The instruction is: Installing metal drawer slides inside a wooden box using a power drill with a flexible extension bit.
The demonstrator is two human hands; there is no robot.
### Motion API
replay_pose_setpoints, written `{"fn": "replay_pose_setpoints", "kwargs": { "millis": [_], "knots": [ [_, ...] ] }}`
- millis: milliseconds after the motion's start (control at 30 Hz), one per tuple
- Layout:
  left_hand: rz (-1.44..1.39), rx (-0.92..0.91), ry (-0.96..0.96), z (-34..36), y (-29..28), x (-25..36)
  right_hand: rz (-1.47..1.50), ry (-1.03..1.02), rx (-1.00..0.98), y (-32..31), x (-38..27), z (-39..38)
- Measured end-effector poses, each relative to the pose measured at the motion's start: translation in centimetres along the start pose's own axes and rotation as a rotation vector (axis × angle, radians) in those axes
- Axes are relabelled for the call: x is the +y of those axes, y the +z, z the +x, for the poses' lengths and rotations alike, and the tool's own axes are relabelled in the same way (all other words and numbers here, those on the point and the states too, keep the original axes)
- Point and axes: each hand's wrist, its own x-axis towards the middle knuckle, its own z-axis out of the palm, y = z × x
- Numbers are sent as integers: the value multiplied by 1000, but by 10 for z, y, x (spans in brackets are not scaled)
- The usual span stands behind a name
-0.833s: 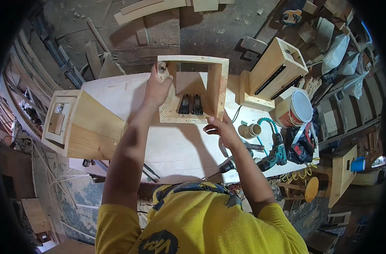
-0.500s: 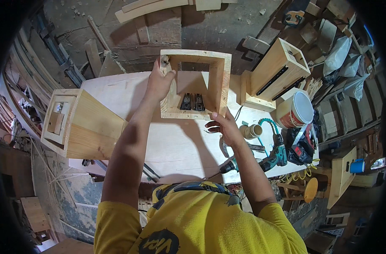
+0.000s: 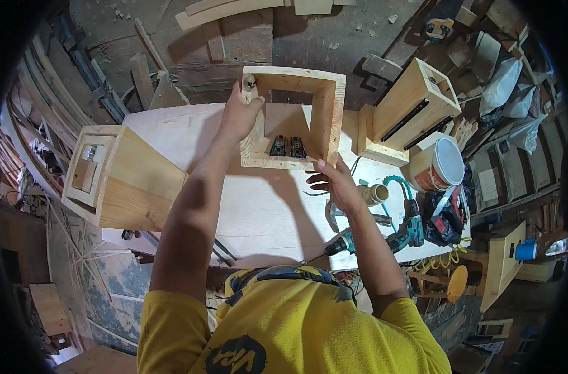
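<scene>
A pale wooden box frame (image 3: 335,118) is held up over the workbench with its open side toward me. Inside it, two short black metal slide rails (image 3: 288,146) stand side by side at the lower wall, and a rectangular opening shows at the back. My left hand (image 3: 239,117) is closed around the box's left wall, thumb on the inner side, near a dark knot in the upper corner. At the lower right corner my right hand (image 3: 341,186) holds the box, thumb on the front edge; its other fingers are partly spread below.
On the workbench (image 3: 259,218), a tapered wooden cabinet (image 3: 137,181) lies at the left. To the right stand another wooden cabinet (image 3: 399,112) with black rails, a white bucket (image 3: 447,161), a round container (image 3: 377,194), a teal cordless drill (image 3: 410,227) and a hammer (image 3: 331,215).
The box has tilted slightly and shifted a little up and to the right in view, both hands with it. The surroundings have also shifted slightly to the right. Both hands keep their hold.
</scene>
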Motion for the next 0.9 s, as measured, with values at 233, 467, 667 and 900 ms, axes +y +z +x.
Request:
{"fn": "replay_pose_setpoints", "kwargs": {
  "millis": [233,467,667,900],
  "knots": [
    [5,35,43,-9,-2,0,-8,-9,-6,5,0,-7],
    [-25,28,53,-20,0,-5,-24,8,-24,-1,9,-11],
    [-1,71,24,-38,1,-3,4,-5,-41,0,14,-20],
    [5,56,-6,-54,-1,0,52,23,-48,-1,23,-25]
  ]
}}
